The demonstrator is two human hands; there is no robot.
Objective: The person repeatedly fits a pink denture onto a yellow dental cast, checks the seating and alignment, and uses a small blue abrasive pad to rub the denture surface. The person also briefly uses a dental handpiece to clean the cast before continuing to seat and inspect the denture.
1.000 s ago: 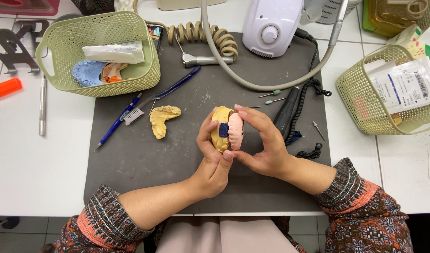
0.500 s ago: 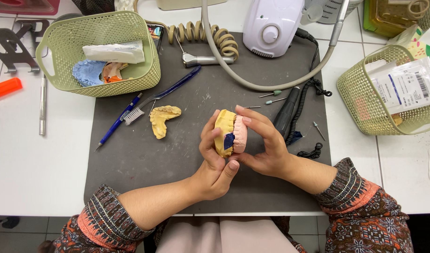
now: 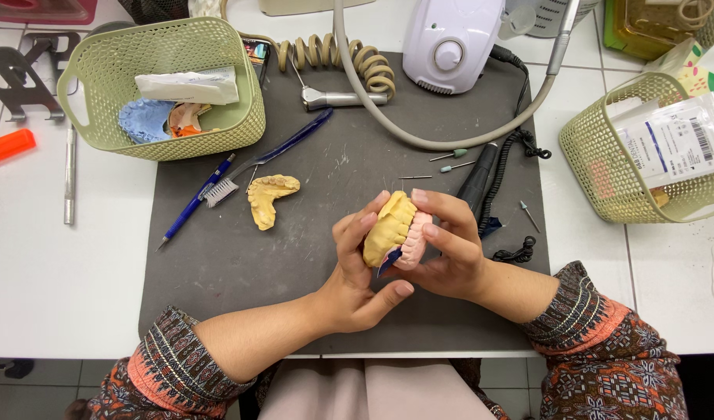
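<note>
Bright, even light from overhead fills the view. The white worktop [image 3: 53, 288] reads clean without blown glare; the dark grey mat [image 3: 240, 264] shows faint scuff marks. Shadows are soft and short, lying just under the hands. Focus is sharp throughout, with slight wide-angle bending at the edges.

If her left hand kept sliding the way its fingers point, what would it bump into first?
The left hand points up and slightly right, and its fingers already touch the yellow dental cast that both hands hold. Beyond that, probably the thin burs on the grey mat, though depth is unclear.
</note>
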